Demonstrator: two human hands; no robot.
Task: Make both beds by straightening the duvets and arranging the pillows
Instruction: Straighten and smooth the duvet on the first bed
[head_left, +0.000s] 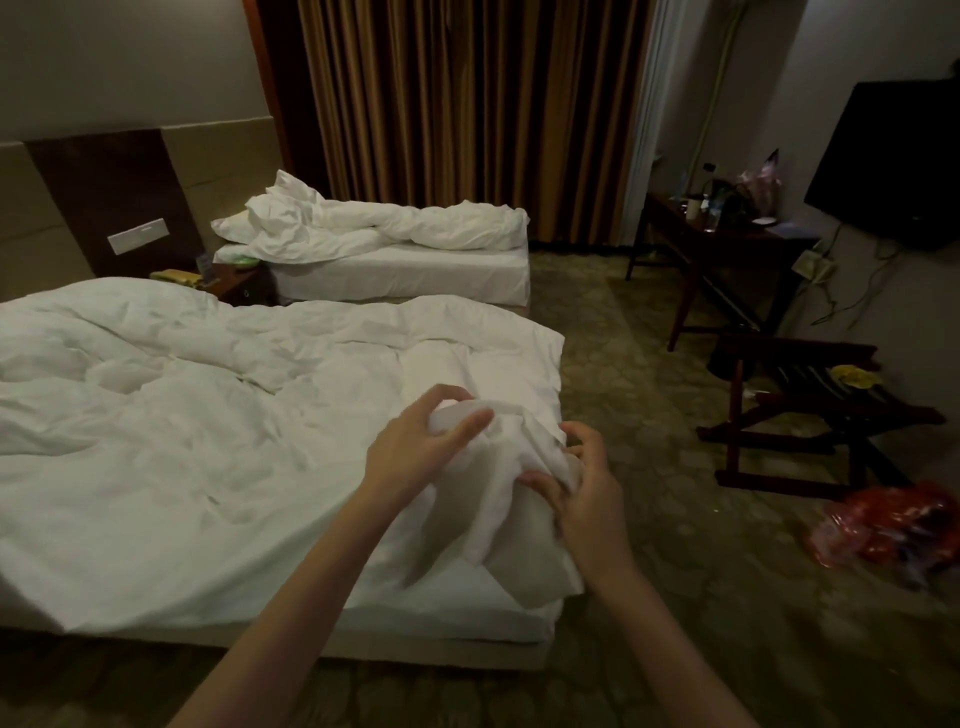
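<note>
Both hands' fingers clamped on bunched duvet corner (498, 467), corner tip hidden

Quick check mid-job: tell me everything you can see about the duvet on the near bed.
The near duvet is white, soft-looking cloth, heavily creased and rumpled, spread across nearly the whole near bed. Its foot-end corner is bunched and lifted off the mattress, hanging in folds over the bed's corner. The left hand grips the top of that bunch and the right hand pinches its lower folds. Toward the headboard it lies in puffy ridges; any pillows beneath are hidden.
</note>
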